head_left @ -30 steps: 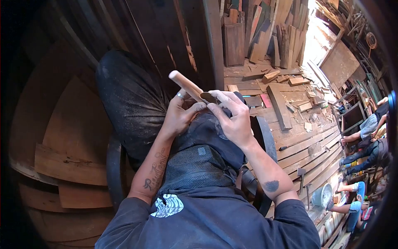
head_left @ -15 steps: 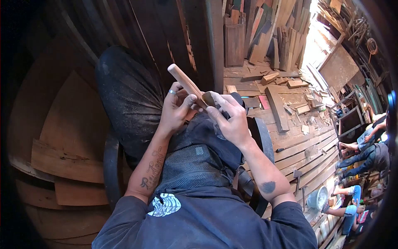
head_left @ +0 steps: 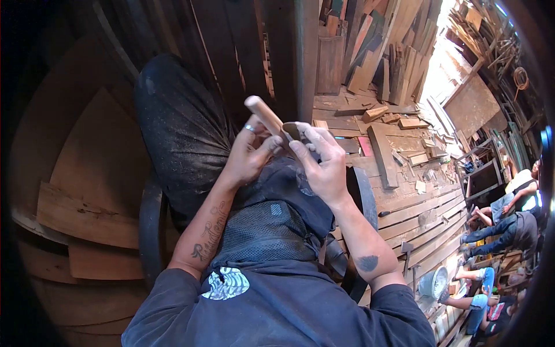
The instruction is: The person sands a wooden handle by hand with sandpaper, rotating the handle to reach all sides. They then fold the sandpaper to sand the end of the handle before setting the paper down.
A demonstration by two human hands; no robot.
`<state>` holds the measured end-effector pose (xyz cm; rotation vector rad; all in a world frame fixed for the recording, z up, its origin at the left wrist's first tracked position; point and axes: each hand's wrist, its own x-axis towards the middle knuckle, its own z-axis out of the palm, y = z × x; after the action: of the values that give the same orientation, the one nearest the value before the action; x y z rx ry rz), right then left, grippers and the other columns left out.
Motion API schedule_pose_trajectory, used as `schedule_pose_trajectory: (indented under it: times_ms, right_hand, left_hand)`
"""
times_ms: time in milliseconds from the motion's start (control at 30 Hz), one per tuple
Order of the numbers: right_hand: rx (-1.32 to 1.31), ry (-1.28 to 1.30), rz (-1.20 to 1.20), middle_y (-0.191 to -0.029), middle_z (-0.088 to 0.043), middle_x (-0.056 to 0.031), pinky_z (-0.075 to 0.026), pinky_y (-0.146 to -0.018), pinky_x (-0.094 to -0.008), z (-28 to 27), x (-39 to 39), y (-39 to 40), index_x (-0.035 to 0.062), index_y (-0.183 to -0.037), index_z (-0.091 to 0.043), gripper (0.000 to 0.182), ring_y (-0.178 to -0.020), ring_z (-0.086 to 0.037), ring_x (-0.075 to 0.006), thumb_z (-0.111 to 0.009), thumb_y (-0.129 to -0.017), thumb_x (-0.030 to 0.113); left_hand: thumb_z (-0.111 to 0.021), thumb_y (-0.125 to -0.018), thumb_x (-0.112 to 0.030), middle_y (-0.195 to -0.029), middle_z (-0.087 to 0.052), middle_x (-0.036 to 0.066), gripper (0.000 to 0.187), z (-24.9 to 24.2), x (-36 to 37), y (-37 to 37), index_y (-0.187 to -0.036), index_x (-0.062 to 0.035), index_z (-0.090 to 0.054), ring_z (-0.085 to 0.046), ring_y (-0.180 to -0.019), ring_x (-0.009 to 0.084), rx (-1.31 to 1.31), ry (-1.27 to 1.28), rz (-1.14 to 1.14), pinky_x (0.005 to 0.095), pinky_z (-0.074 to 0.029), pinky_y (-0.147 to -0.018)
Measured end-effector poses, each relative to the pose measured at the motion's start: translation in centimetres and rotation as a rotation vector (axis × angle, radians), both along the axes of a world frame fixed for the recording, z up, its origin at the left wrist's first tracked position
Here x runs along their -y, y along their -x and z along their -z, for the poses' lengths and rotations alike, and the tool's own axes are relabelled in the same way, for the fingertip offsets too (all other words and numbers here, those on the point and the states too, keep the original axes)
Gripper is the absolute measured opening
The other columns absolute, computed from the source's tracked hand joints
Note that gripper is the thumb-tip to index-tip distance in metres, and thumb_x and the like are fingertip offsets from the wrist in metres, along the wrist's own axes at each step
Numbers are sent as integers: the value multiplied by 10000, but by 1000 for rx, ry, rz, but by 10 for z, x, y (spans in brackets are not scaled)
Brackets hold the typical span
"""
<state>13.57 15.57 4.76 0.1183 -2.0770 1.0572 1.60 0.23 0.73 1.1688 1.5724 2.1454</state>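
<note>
A pale wooden piece with a rounded end (head_left: 263,114) slants up and left between my hands, above my lap. My left hand (head_left: 252,151), with a ring on one finger, has its fingers wrapped round the lower part of the piece. From the right, my right hand (head_left: 319,159) pinches a small dark, folded sheet-like bit (head_left: 291,130) against the side of the wood. The lower end of the wooden piece is hidden behind my fingers.
Chair arms (head_left: 152,228) flank my body. Curved boards (head_left: 104,225) lie at the left. Offcuts and a long plank (head_left: 383,156) lie on the slatted floor at the right, near a hammer (head_left: 407,247) and bucket (head_left: 433,282). Several people (head_left: 506,231) are at the far right.
The rounded end of the wooden piece has shifted slightly right and down. Both hands keep their hold, and the camera view has turned a little.
</note>
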Motion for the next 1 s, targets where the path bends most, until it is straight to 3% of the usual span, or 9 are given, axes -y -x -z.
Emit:
schedule_pose_trajectory:
  times_ms: [200, 267, 367, 467, 567, 667, 767, 867, 1000]
  right_hand:
    - [24, 6, -4, -1157, -768, -134, -607, -801, -325, -3, 2, -2, 31, -1327, -753, 362, -931, -760, -214, -797, -974, 96]
    - [16, -12, -2, -1159, -765, -134, -610, -799, -324, -5, 4, -3, 26, -1335, -748, 370, -936, -762, -211, -798, -975, 95]
    - [62, 11, 5, -1159, -762, -133, -620, -800, -329, 11, -1, -2, 21, -1347, -742, 380, -954, -767, -207, -797, -977, 89]
    - [59, 82, -23, -1156, -759, -131, -631, -807, -335, 12, -2, -2, 19, -1357, -736, 386, -979, -771, -210, -793, -982, 90]
    - [22, 176, -64, -1142, -752, -126, -639, -790, -319, 0, 8, -4, 13, -1369, -727, 387, -934, -777, -204, -783, -992, 81]
    - [71, 48, -27, -1141, -748, -129, -638, -769, -312, 23, -7, 0, 9, -1368, -725, 383, -899, -779, -191, -778, -993, 65]
    - [-10, 86, -36, -1144, -750, -140, -639, -790, -324, 4, 3, -2, -1, -1353, -726, 369, -925, -779, -197, -778, -996, 75]
    - [6, 94, -66, -1134, -751, -144, -638, -805, -330, -2, 5, -3, -12, -1339, -724, 357, -954, -777, -203, -777, -997, 76]
    - [68, 82, -34, -1120, -751, -146, -635, -808, -336, 13, 0, -1, -7, -1342, -721, 359, -961, -777, -198, -777, -998, 81]
  left_hand:
    - [-659, -1086, -76, -1261, -694, 125, 393, -3, -3, -6, -1449, -20, -520, -701, -1141, 194, 156, -12, 101, 340, -622, -950]
    - [-662, -1092, -101, -1287, -683, 125, 391, 3, -2, 2, -1444, -17, -515, -699, -1129, 189, -39, -4, 50, 345, -627, -937]
    - [-655, -1097, -100, -1264, -686, 118, 364, -1, 0, 3, -1424, -19, -520, -698, -1109, 181, 63, -48, -9, 339, -626, -913]
    - [-645, -1099, -92, -1222, -692, 108, 324, -5, -4, -2, -1396, -27, -531, -700, -1101, 180, 162, -22, 82, 331, -626, -902]
    - [-622, -1109, -86, -1223, -678, 95, 310, 3, -3, -2, -1397, -35, -521, -699, -1087, 172, 73, -42, 91, 321, -637, -873]
    - [-620, -1110, -88, -1232, -671, 96, 328, -3, -2, 1, -1409, -30, -501, -702, -1077, 165, 124, -79, 86, 323, -644, -862]
    - [-622, -1108, -89, -1228, -671, 101, 332, 3, -6, 1, -1410, -25, -498, -707, -1072, 167, 154, -17, 220, 333, -642, -864]
    - [-628, -1102, -79, -1213, -676, 102, 331, 7, -4, 2, -1406, -24, -508, -696, -1086, 168, 45, -39, 149, 325, -619, -866]
    - [-627, -1106, -88, -1230, -680, 102, 310, 1, -5, 3, -1386, -15, -516, -677, -1108, 152, 97, -69, 80, 312, -584, -932]
